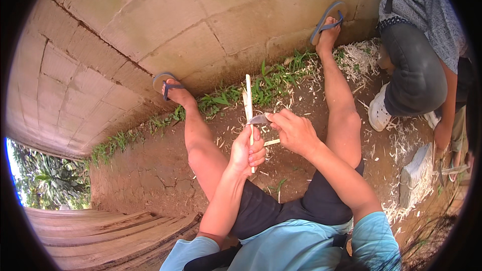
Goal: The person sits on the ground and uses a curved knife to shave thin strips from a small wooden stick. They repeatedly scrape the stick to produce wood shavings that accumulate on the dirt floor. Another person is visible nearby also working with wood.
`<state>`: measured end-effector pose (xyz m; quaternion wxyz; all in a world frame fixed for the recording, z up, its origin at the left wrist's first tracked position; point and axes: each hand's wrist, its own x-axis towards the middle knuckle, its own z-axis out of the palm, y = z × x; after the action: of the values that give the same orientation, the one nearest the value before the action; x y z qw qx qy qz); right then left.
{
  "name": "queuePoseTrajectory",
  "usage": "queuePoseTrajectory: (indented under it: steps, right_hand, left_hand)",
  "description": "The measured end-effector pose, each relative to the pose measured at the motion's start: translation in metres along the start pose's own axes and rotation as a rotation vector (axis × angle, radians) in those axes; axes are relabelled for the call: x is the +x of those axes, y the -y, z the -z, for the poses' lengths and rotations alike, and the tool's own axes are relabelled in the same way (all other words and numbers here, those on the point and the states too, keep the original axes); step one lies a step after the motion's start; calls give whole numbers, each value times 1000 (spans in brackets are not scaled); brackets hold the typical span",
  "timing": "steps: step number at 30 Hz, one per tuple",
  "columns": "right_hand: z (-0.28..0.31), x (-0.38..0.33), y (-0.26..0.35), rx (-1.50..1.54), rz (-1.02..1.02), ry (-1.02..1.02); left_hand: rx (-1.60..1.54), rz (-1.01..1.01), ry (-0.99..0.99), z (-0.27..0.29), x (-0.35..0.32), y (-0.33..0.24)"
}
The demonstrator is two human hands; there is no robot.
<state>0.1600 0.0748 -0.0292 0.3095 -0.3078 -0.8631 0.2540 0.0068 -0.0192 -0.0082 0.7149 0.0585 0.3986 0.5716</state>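
The stick (249, 99) is probably light, stiff and not very slippery, yet thin enough to bend or split along its length, so the safest hold is likely its near half, clear of the knife (259, 119). The left hand (247, 151) grasps it there with fingers wrapped round, while the right hand (295, 131), just to the right, grips the knife, whose grey blade lies against or just beside the stick; I cannot tell which. Pale cream and narrow, the stick lies over the brown ground (135, 170) between the 2 legs, its far part seemingly parted into 2 strips, its near tip poking out past the left hand
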Motion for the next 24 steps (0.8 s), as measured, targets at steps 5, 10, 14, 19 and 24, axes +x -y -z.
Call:
queuePoseTrajectory:
  steps: [5,10,14,19,24]
  right_hand:
    - [-3,4,-5,-48,-11,-77]
    - [13,38,-35,-168,-220,-391]
    - [24,27,-40,-12,-144,-290]
    - [3,-2,-14,101,-97,-32]
    - [-2,-7,4,144,-51,19]
  left_hand:
    - [30,-14,-23,-2,4,3]
    - [263,94,65,-10,1,29]
    - [137,-52,-55,-9,6,12]
    - [-9,-22,-16,3,7,1]
    - [-237,71,235,15,6,-9]
